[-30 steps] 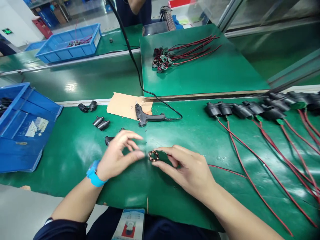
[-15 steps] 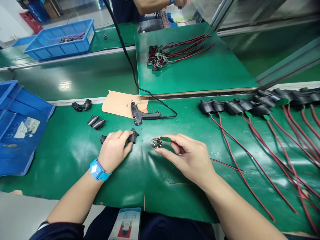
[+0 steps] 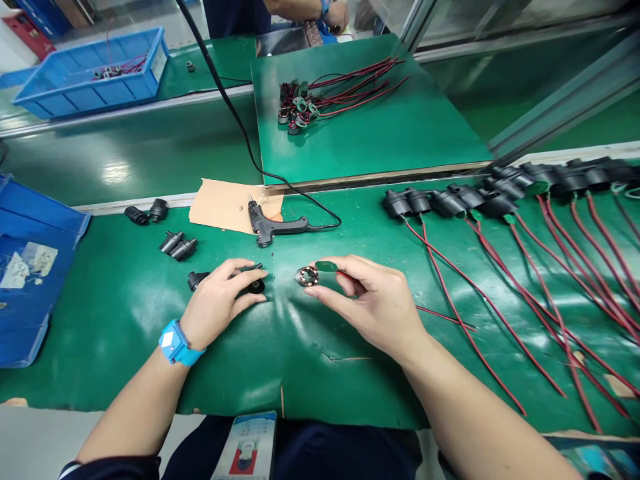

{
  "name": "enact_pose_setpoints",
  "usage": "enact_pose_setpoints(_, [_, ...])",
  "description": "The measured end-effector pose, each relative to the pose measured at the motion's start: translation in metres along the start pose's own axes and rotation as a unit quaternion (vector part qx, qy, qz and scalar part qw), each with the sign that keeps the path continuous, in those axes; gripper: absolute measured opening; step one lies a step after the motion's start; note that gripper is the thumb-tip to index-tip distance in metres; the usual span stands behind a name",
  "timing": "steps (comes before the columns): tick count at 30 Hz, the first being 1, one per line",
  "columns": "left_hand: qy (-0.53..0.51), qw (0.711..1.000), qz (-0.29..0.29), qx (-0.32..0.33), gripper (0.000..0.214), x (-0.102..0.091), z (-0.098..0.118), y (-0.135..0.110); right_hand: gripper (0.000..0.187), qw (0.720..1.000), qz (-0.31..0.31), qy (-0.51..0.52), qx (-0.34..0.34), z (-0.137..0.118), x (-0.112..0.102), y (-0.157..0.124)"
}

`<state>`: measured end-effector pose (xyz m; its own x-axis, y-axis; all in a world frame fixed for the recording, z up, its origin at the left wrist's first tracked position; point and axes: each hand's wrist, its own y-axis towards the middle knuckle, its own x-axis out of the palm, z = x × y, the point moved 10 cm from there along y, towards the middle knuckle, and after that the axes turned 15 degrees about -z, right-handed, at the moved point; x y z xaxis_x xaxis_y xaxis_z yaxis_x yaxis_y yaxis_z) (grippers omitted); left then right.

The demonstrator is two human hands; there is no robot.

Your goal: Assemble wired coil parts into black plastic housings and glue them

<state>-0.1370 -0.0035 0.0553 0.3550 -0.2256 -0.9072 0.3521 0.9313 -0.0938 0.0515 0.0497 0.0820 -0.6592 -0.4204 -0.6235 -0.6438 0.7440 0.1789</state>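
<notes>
My left hand (image 3: 213, 297) is closed around a black plastic housing (image 3: 257, 287), its round opening facing right and toward me. Partly under that hand, another black housing (image 3: 197, 280) rests on the green mat. Between thumb and fingertips, my right hand (image 3: 373, 303) pinches a small motor stator (image 3: 307, 276), a ring with copper windings. A little green circuit board (image 3: 327, 266) sits by its fingers, and red and black wires (image 3: 445, 317) trail out behind the hand. A small gap separates stator and housing.
Beyond my hands, a black glue gun (image 3: 275, 225) lies partly on cardboard (image 3: 220, 205). Several black housings with red wires (image 3: 450, 200) line the right. Loose housings (image 3: 179, 247) sit left, near a blue bin (image 3: 40, 267). A raised board (image 3: 350, 157) bears wired stators; a co-worker's arm (image 3: 295, 8) is behind.
My left hand has tipped the housing over, so its opening now shows. The right hand keeps its pinch on the stator. The whole view has shifted slightly.
</notes>
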Motion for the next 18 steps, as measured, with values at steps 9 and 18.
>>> enact_pose_setpoints(9, [-0.168,0.98,-0.003,0.105,0.043,0.014,0.034,0.009,0.023,0.998,-0.054,0.036,0.007,-0.006,0.003,-0.001])
enact_pose_setpoints(18, [-0.243,0.966,-0.031,0.084,0.029,0.022,0.033,0.011,0.026,0.979,-0.188,0.06,-0.044,-0.014,0.042,0.0])
